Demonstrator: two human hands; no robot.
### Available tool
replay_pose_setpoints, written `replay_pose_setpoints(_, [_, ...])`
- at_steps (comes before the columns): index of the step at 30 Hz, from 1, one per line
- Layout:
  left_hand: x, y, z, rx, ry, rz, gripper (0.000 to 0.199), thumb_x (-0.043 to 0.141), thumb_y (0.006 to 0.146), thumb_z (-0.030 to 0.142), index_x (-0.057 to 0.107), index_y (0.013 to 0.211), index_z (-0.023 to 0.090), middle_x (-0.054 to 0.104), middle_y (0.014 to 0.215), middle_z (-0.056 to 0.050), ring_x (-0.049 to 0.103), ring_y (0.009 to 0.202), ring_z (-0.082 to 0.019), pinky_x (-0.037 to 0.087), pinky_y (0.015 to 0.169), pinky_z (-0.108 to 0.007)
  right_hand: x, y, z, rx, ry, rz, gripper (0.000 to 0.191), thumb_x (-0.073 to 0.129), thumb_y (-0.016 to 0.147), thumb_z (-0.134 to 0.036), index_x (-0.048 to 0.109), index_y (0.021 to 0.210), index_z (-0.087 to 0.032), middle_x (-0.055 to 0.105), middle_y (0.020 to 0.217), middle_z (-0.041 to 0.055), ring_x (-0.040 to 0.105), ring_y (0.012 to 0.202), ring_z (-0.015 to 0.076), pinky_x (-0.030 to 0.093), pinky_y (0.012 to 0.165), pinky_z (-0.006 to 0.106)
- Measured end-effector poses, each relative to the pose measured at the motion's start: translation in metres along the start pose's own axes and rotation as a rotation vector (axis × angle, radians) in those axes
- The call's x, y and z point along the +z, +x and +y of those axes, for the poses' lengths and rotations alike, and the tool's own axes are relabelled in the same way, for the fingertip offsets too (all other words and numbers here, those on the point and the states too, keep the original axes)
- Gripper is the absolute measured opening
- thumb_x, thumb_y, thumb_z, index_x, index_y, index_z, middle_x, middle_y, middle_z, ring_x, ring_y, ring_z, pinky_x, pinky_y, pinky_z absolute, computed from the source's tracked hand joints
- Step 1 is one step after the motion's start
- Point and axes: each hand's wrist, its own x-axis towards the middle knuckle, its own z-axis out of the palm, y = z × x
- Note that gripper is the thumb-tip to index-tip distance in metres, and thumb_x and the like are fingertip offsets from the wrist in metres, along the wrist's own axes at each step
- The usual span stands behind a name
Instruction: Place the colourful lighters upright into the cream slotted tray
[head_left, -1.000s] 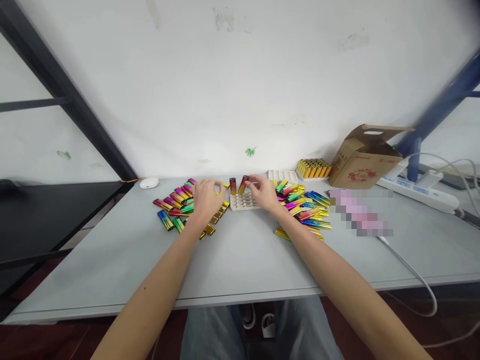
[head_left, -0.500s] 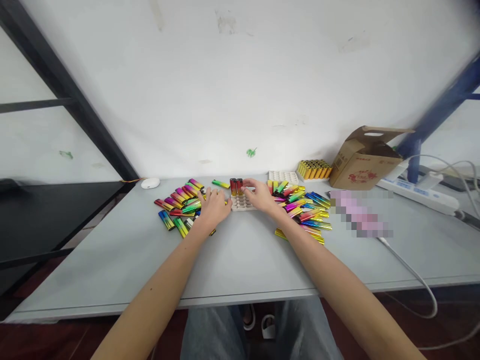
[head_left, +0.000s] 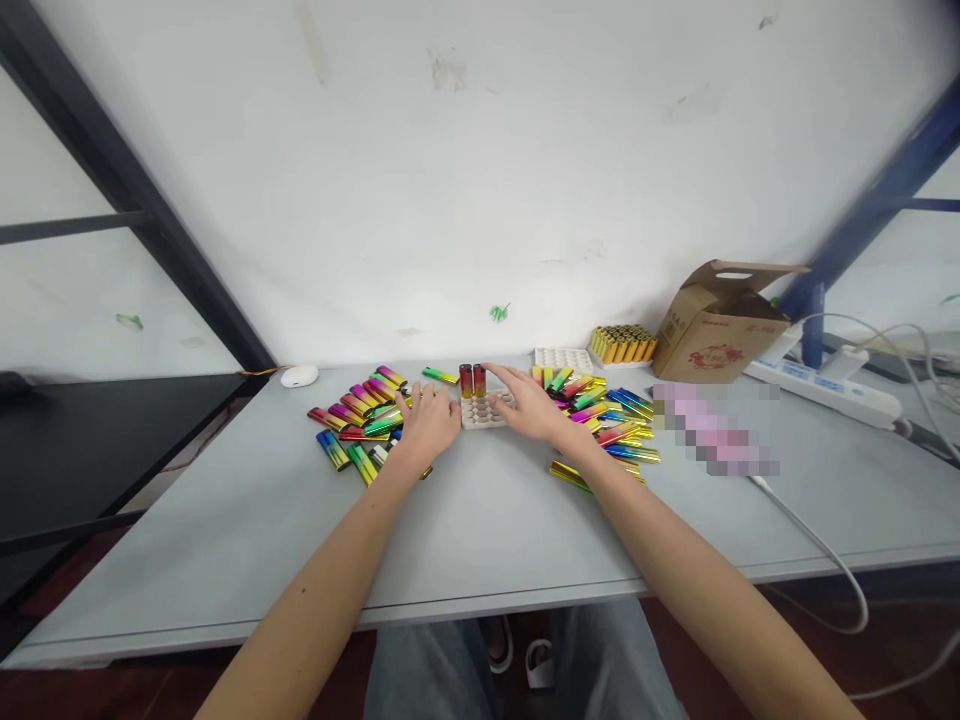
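Two shiny red-and-gold tubes (head_left: pixel 472 380) stand upright side by side at the back left of a white tray with round holes (head_left: pixel 484 412). My right hand (head_left: pixel 529 405) is at the tray's right side, fingers stretched out, thumb over the holes, holding nothing I can see. My left hand (head_left: pixel 429 425) rests with spread fingers at the right edge of a loose pile of shiny coloured tubes (head_left: pixel 356 405), its thumb beside the tray's left edge. Part of the pile is hidden beneath that hand. Behind it lies a single green-yellow tube (head_left: pixel 440 375).
A second pile of coloured tubes (head_left: pixel 626 430) lies right of my right hand. Behind it are another white holed tray (head_left: pixel 562 360) and a tray packed with upright yellow tubes (head_left: pixel 624 345). Further right are a cardboard box (head_left: pixel 720 335), a power strip (head_left: pixel 825 390) and a white cable (head_left: pixel 806 540).
My right hand has let go of the right red-gold tube and drawn back slightly to the right, its fingers spreading. Both tubes stay upright in the tray. My left hand has hardly moved.
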Motion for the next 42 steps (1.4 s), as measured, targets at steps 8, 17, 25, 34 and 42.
replay_pose_setpoints(8, [-0.009, 0.020, -0.026, -0.137, -0.063, 0.084, 0.040, 0.040, 0.087, 0.038, 0.061, 0.113, 0.015, 0.058, 0.123, -0.019, 0.041, 0.127, -0.036, 0.032, 0.103, -0.053, -0.035, -0.021, 0.007, 0.012, -0.011, 0.083, 0.050, 0.047, 0.091, -0.029, 0.042, 0.140, -0.021, 0.052, 0.136, 0.0127, 0.050, 0.124, 0.0276, 0.042, 0.102, 0.047])
replay_pose_setpoints(17, [-0.018, 0.026, -0.062, -0.292, 0.078, 0.060, 0.035, 0.041, 0.086, 0.037, 0.064, 0.101, 0.014, 0.064, 0.116, -0.021, 0.044, 0.126, -0.038, 0.033, 0.100, -0.058, -0.037, -0.030, 0.016, 0.021, -0.066, 0.097, 0.036, 0.045, 0.092, -0.028, 0.052, 0.127, -0.020, 0.057, 0.124, 0.0112, 0.055, 0.113, 0.0256, 0.046, 0.096, 0.043])
replay_pose_setpoints(25, [-0.020, 0.019, -0.045, -0.204, 0.081, 0.042, 0.028, 0.038, 0.089, 0.032, 0.062, 0.093, 0.018, 0.069, 0.099, -0.013, 0.062, 0.099, -0.032, 0.026, 0.105, -0.058, -0.029, -0.032, 0.025, 0.047, -0.081, 0.068, 0.030, 0.045, 0.092, -0.027, 0.057, 0.118, -0.018, 0.058, 0.120, 0.0113, 0.054, 0.116, 0.0256, 0.044, 0.100, 0.043])
replay_pose_setpoints(34, [-0.014, 0.012, -0.025, -0.071, 0.013, 0.030, 0.034, 0.036, 0.093, 0.037, 0.063, 0.104, 0.019, 0.066, 0.110, -0.013, 0.059, 0.107, -0.032, 0.022, 0.107, -0.059, -0.026, -0.031, 0.025, 0.035, -0.084, 0.076, 0.028, 0.046, 0.092, -0.026, 0.060, 0.114, -0.018, 0.059, 0.120, 0.0115, 0.055, 0.115, 0.0250, 0.044, 0.100, 0.042])
replay_pose_setpoints(42, [-0.028, 0.017, -0.033, -0.136, -0.030, 0.161, 0.038, 0.033, 0.094, 0.031, 0.062, 0.113, 0.018, 0.068, 0.112, -0.013, 0.061, 0.104, -0.031, 0.044, 0.090, -0.043, -0.026, -0.032, 0.028, 0.036, -0.076, 0.075, 0.026, 0.047, 0.091, -0.026, 0.061, 0.111, -0.018, 0.058, 0.119, 0.0117, 0.057, 0.112, 0.0245, 0.045, 0.099, 0.042])
